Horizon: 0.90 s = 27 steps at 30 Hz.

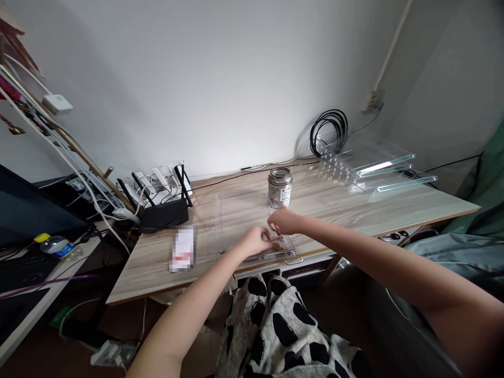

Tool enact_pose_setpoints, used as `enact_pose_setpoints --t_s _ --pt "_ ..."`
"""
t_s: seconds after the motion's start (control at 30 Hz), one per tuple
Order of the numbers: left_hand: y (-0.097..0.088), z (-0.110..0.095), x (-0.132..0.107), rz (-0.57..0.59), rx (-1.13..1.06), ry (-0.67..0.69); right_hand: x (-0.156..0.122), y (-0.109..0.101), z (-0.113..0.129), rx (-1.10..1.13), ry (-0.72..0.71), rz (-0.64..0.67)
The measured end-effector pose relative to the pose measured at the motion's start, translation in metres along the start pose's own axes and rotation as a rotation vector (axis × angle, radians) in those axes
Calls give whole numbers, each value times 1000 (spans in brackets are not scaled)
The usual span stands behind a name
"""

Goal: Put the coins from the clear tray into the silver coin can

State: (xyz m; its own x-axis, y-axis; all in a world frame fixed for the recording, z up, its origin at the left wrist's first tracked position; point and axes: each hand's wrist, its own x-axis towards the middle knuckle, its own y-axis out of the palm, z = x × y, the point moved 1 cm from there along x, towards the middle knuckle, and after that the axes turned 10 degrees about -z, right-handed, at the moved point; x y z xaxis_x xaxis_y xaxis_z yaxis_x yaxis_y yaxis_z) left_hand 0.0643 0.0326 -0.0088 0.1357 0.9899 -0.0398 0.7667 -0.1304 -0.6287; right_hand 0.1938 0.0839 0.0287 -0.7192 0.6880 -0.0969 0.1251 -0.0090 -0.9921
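My left hand is at the desk's front edge, its fingers curled with the tips close together over a clear plastic piece. A tiny yellowish thing shows by those fingertips; its kind is too small to make out. From the right, my right hand reaches in just above, its fingers bent in a pinch pointing down at the same spot. What it pinches, if anything, is hidden. Just behind the right hand stands a metal tin with a printed label and a wire clasp.
A clear acrylic rack lies at the right back, beside a coil of black cable. At left are a black router and a blurred white packet. A bottle with a yellow cap lies farther left.
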Motion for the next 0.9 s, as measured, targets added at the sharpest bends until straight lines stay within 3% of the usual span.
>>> enact_pose_setpoints --t_s 0.07,0.17,0.53,0.9 --pt "7 -8 5 41 311 86 -5 -5 4 -29 -21 36" --pt "12 -11 10 120 477 174 -9 -6 11 -76 -18 39" --pt "16 -2 12 206 378 266 -3 4 20 -145 44 16" --pt "6 -9 9 329 450 238 -19 -6 10 8 30 -15"
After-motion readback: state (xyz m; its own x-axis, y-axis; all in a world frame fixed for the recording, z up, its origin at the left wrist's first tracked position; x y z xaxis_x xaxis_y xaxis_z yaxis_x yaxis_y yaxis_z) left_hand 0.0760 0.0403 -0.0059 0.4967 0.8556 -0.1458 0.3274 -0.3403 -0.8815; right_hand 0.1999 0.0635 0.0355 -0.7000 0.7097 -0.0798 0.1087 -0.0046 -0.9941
